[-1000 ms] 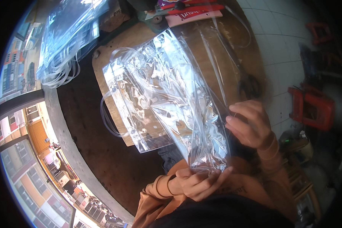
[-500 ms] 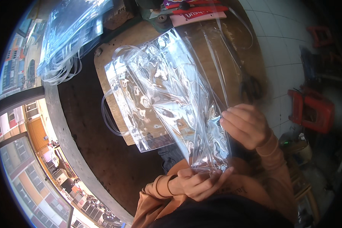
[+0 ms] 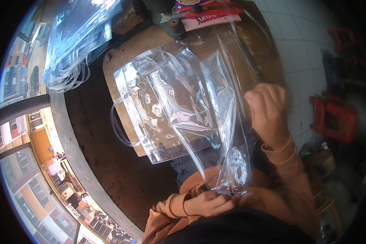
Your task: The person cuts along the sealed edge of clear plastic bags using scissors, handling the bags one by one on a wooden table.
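Note:
A clear, shiny plastic bag (image 3: 183, 101) with strap-like handles lies creased over the wooden table and hangs down toward my lap. My left hand (image 3: 213, 203) is closed on its gathered lower end, close to my body. To the right of the bag lie scissors (image 3: 248, 59), their dark blades pointing away from me. My right hand (image 3: 268, 112), fingers curled, is closed over the scissors' handles, which it hides. The right hand no longer touches the plastic.
A stack of clear plastic bags (image 3: 79, 44) with looped handles sits at the far left. Red-handled tool (image 3: 215, 10) and a pink card (image 3: 211, 21) lie at the table's (image 3: 128, 49) far end, near a metal fitting (image 3: 175, 26). Red stools (image 3: 335, 118) stand on the tiled floor.
My right hand has let go of the plastic's right edge and moved away from me onto the scissors' handles. My left hand has drawn slightly closer to my body; the plastic has narrowed and shifted.

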